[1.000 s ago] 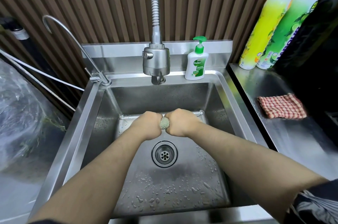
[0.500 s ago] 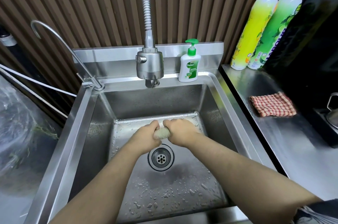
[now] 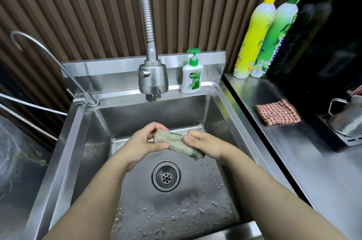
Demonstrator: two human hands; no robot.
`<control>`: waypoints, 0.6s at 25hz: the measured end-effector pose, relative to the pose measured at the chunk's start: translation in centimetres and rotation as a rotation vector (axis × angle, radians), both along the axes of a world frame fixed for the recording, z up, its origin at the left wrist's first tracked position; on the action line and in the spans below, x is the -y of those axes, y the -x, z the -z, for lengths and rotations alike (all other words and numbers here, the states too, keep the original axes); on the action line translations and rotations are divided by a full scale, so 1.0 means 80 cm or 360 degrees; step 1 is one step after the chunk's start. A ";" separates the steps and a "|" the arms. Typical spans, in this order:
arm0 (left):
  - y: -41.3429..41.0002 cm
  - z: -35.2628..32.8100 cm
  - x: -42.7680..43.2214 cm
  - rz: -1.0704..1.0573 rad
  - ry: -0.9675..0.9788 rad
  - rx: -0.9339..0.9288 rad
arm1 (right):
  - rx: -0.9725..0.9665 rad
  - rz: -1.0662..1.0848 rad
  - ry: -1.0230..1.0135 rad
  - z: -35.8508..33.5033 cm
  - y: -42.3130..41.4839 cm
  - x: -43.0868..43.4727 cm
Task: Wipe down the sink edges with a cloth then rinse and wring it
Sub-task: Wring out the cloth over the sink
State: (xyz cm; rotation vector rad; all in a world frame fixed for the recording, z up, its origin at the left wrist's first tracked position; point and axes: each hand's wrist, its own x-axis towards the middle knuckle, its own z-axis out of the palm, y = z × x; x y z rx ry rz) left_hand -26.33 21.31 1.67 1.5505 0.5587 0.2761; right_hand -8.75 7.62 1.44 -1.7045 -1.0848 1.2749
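A pale greenish cloth [image 3: 174, 141], twisted into a short roll, hangs between my two hands over the steel sink [image 3: 78, 141]. My left hand [image 3: 146, 144] grips its left end, fingers curled round it. My right hand [image 3: 203, 143] pinches the right end, where a dark corner of the cloth droops down. Both hands are above the basin, just behind the drain [image 3: 166, 176]. The spray faucet [image 3: 153, 80] hangs behind them with no water running. Water drops lie on the basin floor.
A green-capped soap dispenser [image 3: 192, 76] stands on the back ledge. A thin curved tap [image 3: 49, 59] rises at the left corner. On the right counter lie a red checked cloth [image 3: 277, 112], two tall detergent bottles [image 3: 254, 38] and a metal kettle [image 3: 348, 118].
My fists were pressed together on the balled cloth. They have drawn apart, and the cloth now shows stretched out between them.
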 end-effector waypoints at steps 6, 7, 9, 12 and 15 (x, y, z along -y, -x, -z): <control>-0.036 0.000 0.017 -0.0460 0.0435 0.0368 | -0.0262 0.0422 -0.0302 0.009 0.015 0.014; -0.042 -0.001 0.019 -0.0472 0.0409 0.0356 | -0.0301 0.0477 -0.0360 0.009 0.016 0.018; -0.054 -0.002 0.023 -0.0368 0.0397 0.0388 | -0.0384 0.0629 -0.0433 0.008 0.013 0.027; -0.066 -0.006 0.027 -0.0048 0.0568 0.0517 | -0.0602 0.0641 -0.0384 0.002 0.002 0.042; -0.083 -0.012 0.031 0.0137 0.0707 0.0559 | -0.0811 0.0401 -0.0263 -0.016 -0.027 0.060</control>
